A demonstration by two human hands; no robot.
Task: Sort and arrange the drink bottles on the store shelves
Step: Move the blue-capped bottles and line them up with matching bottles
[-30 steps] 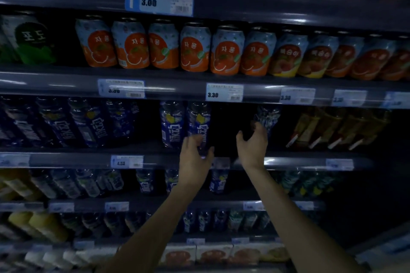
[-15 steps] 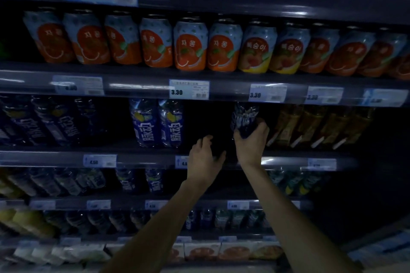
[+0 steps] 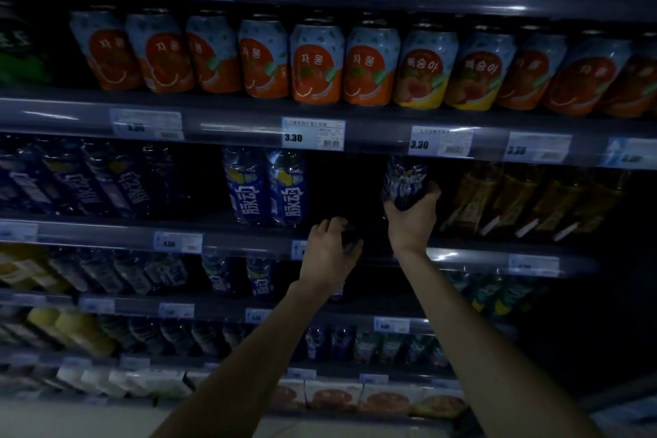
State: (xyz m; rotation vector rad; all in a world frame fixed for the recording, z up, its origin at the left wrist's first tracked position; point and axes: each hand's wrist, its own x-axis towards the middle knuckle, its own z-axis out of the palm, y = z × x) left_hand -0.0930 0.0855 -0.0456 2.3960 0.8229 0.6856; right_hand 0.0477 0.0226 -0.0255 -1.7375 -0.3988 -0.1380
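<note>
A: Diff against one second back?

B: The right hand [image 3: 412, 224] was spread in front of the dark gap then. Now it is wrapped round the base of a dark blue bottle [image 3: 403, 178], thumb left, fingers right. The bottle is upright in that gap, just above the shelf rail [image 3: 249, 242]. Half a second ago the grasp looked the same. The left hand [image 3: 329, 256] has curled its fingers more and sits down-left of the grip, at the rail.

A: Left holding anything?

B: Cannot tell. There's something dark under the fingers, too dim to resolve.

A: Surroundings, big to small?

B: The rail is a smooth grey strip with glare streaks, directly under the grip. The can row [image 3: 316, 64] is one shelf above it: glossy cylinders, orange and pale blue print. The amber bottles [image 3: 515, 199] are just right of the grip, slim, leaning. Two blue bottles [image 3: 266, 188] are left of it, across the gap: clear ribbed plastic, blue labels. A 3.30 price tag [image 3: 313, 133] is up-left, flat paper.
</note>
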